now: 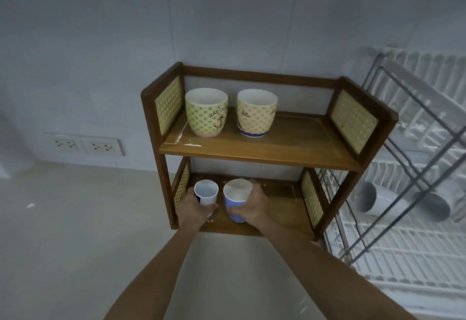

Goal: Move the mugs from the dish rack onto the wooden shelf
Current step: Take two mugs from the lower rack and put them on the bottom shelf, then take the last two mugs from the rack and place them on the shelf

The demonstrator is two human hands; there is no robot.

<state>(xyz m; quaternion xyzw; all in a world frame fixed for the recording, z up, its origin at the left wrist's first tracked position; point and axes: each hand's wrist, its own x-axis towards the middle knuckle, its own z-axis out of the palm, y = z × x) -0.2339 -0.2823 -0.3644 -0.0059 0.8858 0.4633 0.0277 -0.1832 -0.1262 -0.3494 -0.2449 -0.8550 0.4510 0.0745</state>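
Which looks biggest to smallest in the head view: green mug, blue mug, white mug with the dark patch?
1. Green mug on the top shelf, clearly largest.
2. Blue mug, held by the right hand.
3. White mug, in the left hand; only slightly smaller than the blue mug, so that order is unsure.

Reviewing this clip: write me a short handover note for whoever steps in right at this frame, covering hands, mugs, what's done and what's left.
Left hand: wrapped around the white and dark blue mug on the lower tier of the wooden shelf.
Right hand: wrapped around the light blue mug beside it, same tier.
Done: green patterned mug and cream patterned mug stand upright on the top tier.
In progress: both lower mugs look set down or nearly so, not yet released.
Left: two grey mugs lie on their sides in the white dish rack; move them onto the shelf.
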